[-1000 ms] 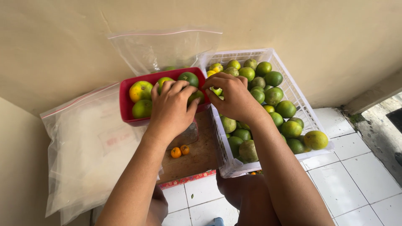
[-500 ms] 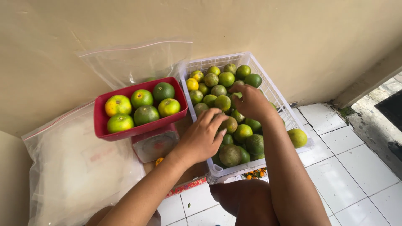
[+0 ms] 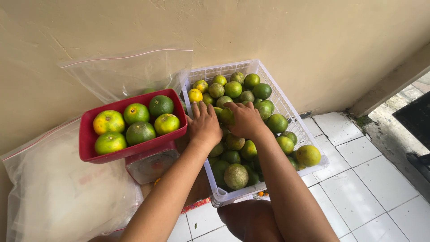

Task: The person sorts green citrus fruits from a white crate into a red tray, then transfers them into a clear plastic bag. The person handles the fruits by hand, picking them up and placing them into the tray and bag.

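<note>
A white slatted crate (image 3: 219,196) full of green and yellow-green oranges stands on the tiles by the wall. Both my hands reach into it. My left hand (image 3: 204,126) lies palm down at the crate's left rim, fingers apart, resting on the fruit. My right hand (image 3: 245,120) sits in the middle of the pile, fingers curled over a green orange (image 3: 226,115). To the left, a red tray (image 3: 134,153) with several oranges rests on a small scale (image 3: 150,166).
A clear zip bag (image 3: 127,74) leans on the beige wall behind the tray. A large cloudy plastic bag (image 3: 58,192) lies at the left. White floor tiles (image 3: 358,179) spread to the right, and a dark doorway gap (image 3: 414,121) is at the far right. My knee (image 3: 248,222) is below the crate.
My hands left the red tray and moved right into the crate. The left hand has since shifted up to the crate's left rim. The view has swung, so tray and crate sit lower.
</note>
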